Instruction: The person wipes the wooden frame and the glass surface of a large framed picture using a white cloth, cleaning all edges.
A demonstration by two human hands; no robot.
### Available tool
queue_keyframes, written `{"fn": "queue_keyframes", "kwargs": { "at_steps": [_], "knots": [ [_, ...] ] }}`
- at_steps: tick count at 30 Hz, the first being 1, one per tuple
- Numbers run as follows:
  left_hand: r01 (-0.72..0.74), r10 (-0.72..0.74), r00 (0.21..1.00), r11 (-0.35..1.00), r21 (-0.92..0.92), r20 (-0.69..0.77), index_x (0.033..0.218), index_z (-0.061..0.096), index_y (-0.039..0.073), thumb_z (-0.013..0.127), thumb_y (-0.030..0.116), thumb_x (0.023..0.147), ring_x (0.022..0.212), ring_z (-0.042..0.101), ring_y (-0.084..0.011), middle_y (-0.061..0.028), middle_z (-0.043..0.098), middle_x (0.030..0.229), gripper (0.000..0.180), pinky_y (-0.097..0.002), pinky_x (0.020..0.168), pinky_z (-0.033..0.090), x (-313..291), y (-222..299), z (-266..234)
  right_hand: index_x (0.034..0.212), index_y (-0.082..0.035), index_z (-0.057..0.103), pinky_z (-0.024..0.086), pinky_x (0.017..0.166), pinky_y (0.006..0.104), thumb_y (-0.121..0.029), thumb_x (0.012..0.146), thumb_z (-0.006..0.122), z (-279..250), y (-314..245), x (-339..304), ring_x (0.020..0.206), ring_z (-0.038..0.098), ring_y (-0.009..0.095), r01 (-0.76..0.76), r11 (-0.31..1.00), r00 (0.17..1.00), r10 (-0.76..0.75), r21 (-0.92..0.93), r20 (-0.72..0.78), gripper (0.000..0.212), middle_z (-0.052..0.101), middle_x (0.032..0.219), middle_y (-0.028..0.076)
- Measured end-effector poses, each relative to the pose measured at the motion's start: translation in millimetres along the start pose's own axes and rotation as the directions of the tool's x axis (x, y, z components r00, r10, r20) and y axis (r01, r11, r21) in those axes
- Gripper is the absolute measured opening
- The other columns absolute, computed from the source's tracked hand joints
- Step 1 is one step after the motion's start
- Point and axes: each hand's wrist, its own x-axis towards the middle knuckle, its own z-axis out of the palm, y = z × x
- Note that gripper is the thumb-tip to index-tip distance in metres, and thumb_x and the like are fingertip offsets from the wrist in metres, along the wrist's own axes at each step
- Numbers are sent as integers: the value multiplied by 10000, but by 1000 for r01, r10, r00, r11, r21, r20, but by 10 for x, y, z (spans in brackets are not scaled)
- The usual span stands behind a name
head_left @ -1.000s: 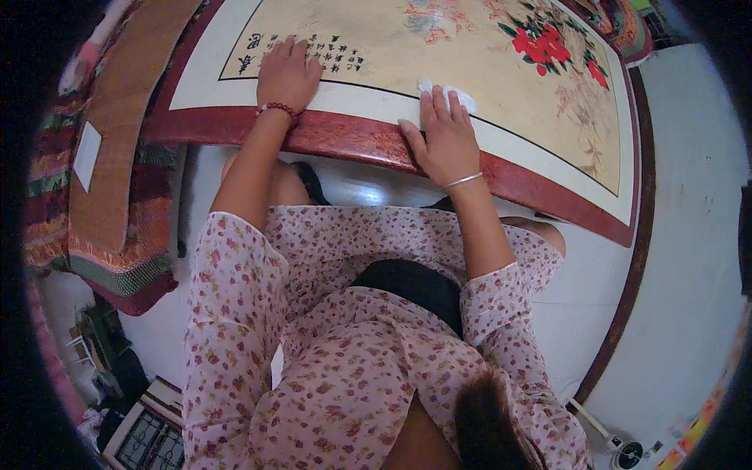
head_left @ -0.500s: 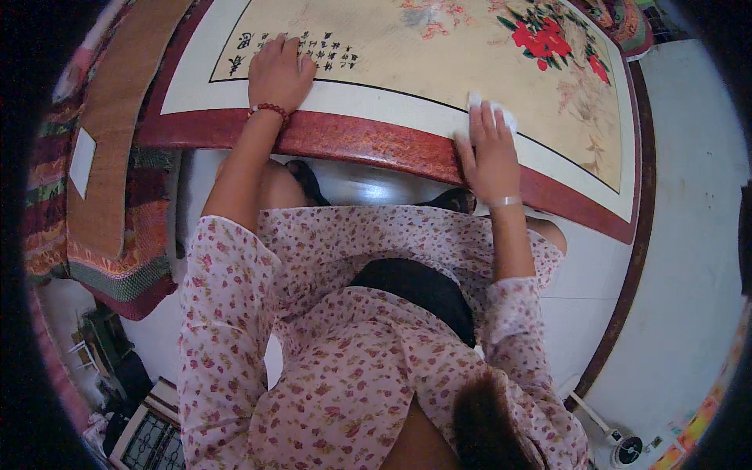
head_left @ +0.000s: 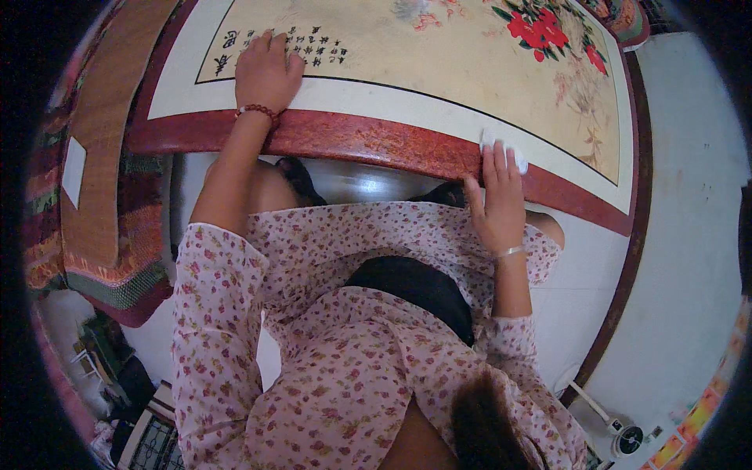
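Observation:
A long picture (head_left: 376, 48) with a red wooden edge (head_left: 352, 137), a cream border, dark brush writing and red flowers lies in front of me. My left hand (head_left: 268, 74) rests palm down on it over the writing, fingers stretched out and holding nothing. A beaded bracelet circles that wrist. My right hand (head_left: 499, 200) presses a crumpled white cloth (head_left: 517, 159) against the red edge and the cream border beside it. Part of the cloth is hidden under the fingers, so I cannot tell how it is gripped.
To the left, a brown woven mat (head_left: 98, 149) lies over a striped, patterned cover (head_left: 117, 290), with a small white card (head_left: 74, 172) on top. A pale wall (head_left: 693, 172) runs along the right. A white standing fan (head_left: 627, 439) is at the lower right.
My right hand has drawn the cloth toward me, off the painted area to the red edge. My left hand has shifted slightly left with the tilt of the view.

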Motion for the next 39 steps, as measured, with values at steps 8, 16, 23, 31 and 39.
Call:
{"fn": "queue_keyframes", "kwargs": {
  "at_steps": [8, 16, 23, 31, 39],
  "knots": [
    [-6, 3, 999, 998, -59, -49, 1227, 573, 23, 499, 307, 879, 1238, 465, -375, -213, 509, 1336, 456, -455, 1061, 339, 29, -54, 140, 1401, 14, 378, 288, 1095, 484, -463, 944, 464, 248, 464, 941, 1341, 329, 427, -95, 989, 995, 91, -114, -39, 666, 364, 1452, 233],
    [-21, 20, 998, 1000, -11, -56, 1200, 589, 19, 510, 297, 867, 1193, 502, -373, -227, 533, 1296, 442, -458, 1024, 379, -4, -58, 35, 1400, 27, 371, 274, 1104, 480, -433, 937, 497, -86, 191, -205, 1348, 315, 427, -62, 998, 998, 62, -9, 7, 664, 351, 1461, 229],
    [-4, 3, 1000, 999, -35, -12, 1197, 591, 15, 509, 298, 859, 1157, 525, -377, -244, 537, 1283, 448, -457, 1001, 397, 72, -20, 47, 1368, 42, 395, 297, 1087, 485, -421, 939, 488, 186, 712, 614, 1321, 344, 442, -65, 986, 991, 46, -156, -126, 638, 370, 1441, 240],
    [-53, 51, 994, 998, -24, -95, 1164, 607, 9, 534, 263, 851, 1139, 537, -377, -247, 560, 1244, 410, -451, 992, 408, 39, -43, 122, 1349, 41, 431, 297, 1091, 473, -389, 936, 505, 94, 697, 316, 1317, 338, 462, -52, 998, 994, 49, -36, -99, 601, 370, 1437, 252],
    [-23, 22, 998, 999, -26, -58, 1144, 616, 12, 539, 256, 834, 1102, 562, -372, -236, 577, 1214, 402, -451, 959, 433, 30, 14, -38, 1382, -6, 421, 277, 1104, 468, -350, 941, 505, -60, 562, -124, 1344, 320, 431, -120, 991, 992, 122, 56, -28, 566, 369, 1453, 222]
  ]
}}
